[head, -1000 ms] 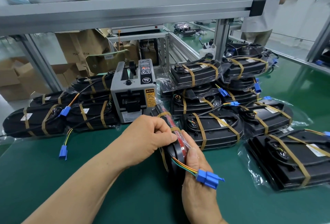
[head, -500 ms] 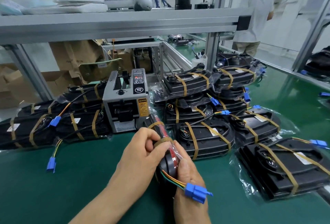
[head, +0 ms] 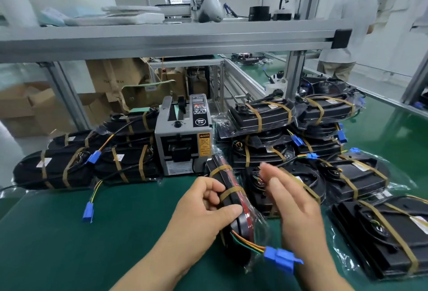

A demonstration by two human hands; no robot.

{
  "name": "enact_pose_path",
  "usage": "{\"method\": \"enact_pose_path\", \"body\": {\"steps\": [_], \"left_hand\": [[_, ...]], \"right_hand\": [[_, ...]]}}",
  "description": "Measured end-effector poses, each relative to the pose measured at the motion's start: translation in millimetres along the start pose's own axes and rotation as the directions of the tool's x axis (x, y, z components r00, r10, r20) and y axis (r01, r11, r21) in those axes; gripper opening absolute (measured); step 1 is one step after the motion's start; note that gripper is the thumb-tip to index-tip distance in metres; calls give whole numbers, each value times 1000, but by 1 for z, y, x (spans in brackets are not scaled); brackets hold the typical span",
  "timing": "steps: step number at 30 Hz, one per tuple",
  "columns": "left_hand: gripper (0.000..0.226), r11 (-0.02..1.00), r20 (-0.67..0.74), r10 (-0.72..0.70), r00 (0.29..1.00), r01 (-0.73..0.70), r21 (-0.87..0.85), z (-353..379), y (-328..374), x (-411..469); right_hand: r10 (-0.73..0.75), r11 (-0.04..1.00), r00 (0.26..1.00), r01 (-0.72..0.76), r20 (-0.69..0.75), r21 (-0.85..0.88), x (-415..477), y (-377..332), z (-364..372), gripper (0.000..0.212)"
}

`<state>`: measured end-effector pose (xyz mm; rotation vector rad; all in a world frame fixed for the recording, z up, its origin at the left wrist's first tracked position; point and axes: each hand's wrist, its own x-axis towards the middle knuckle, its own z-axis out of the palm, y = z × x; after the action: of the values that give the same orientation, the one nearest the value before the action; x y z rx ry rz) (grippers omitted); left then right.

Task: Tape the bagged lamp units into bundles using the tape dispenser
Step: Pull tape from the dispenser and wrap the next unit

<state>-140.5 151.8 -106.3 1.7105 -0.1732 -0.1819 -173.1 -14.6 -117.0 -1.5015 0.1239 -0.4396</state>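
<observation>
**Bundle in hand, two bands on: taping of this one looks finished.**

Your left hand [head: 203, 209] has its grip clamped round the bagged bundle of black lamp units with a red lens edge [head: 234, 200]. The bundle stands on edge, low over the green table [head: 69, 244], near the grey box-shaped tape dispenser [head: 183, 142]. Two tan tape bands circle it. Your right hand [head: 294, 207] is blurred, its grip apart with fingers straight, just beside the bundle and holding nothing. Next move, as judged: either a further strip from the dispenser, or lay the bundle with the taped black bundles stacked at right [head: 261, 114], minding the loose wires. The clear plastic bag holds the units, and the blue plastic connector [head: 281, 258] on coloured wires lies at its near end. The brown cardboard boxes [head: 27, 109] behind the table do not show their contents.
</observation>
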Motion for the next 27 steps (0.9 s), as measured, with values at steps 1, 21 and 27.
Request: {"method": "enact_pose_path", "body": {"steps": [1,21,27], "left_hand": [[31,1000,1,-3,1000,2,23,0,1,0],[38,555,190,517,834,-496,667,-59,18,90],[14,519,378,442,814,-575,632,-66,32,108]], "right_hand": [[-27,998,999,28,18,-58,5,-10,0,33],[260,817,843,67,470,-572,70,-14,60,24],[250,848,820,71,514,-525,73,-11,57,22]]}}
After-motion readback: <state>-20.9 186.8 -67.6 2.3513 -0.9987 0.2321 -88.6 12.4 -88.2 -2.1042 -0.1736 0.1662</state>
